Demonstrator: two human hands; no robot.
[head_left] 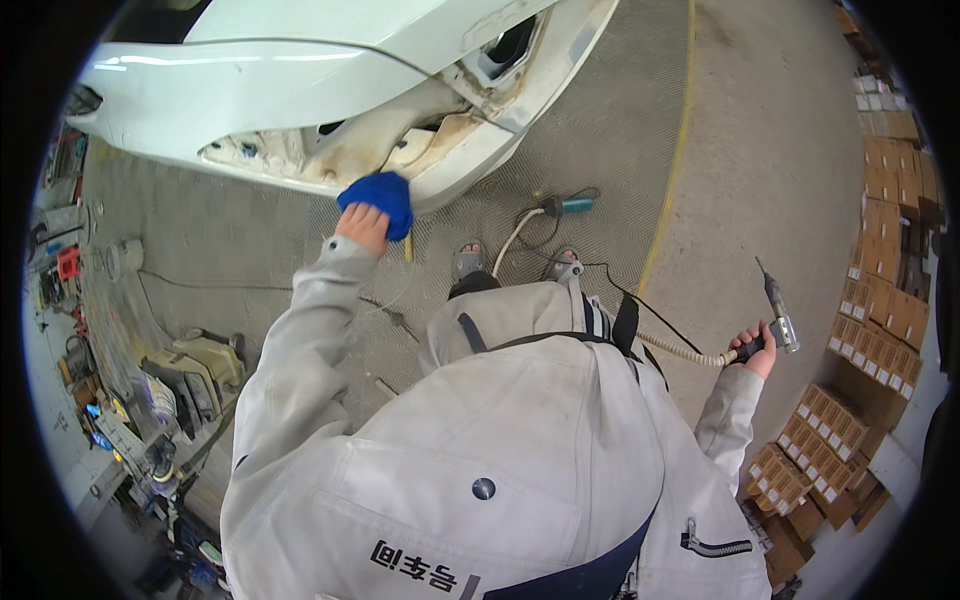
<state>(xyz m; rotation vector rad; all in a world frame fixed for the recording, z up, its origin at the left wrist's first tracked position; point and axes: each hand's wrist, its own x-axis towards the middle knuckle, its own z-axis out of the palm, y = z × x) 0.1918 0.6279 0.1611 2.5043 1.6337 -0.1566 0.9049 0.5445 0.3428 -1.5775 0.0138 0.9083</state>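
Note:
A bunched blue cloth (388, 198) is gripped by my left hand (364, 226), fingers closed over its near side. It meets the lower edge of the white car body (260, 95), beside an uncovered, stained recess (350, 150). Whether the cloth presses on the panel, I cannot tell. Out to the right, well away from the car, my right hand (762, 350) is wrapped round the dark handle of an air blow gun (778, 308) with a silver body. Its thin tip points away from me. A ribbed cream hose (685, 350) runs from the handle toward my waist.
A teal corded power tool (575, 205) lies on the floor ahead of my feet, near a hose loop. Cables cross the floor at left, by a bucket (124, 258) and a stack of panels (195, 380). Cardboard boxes (880, 240) line the right side.

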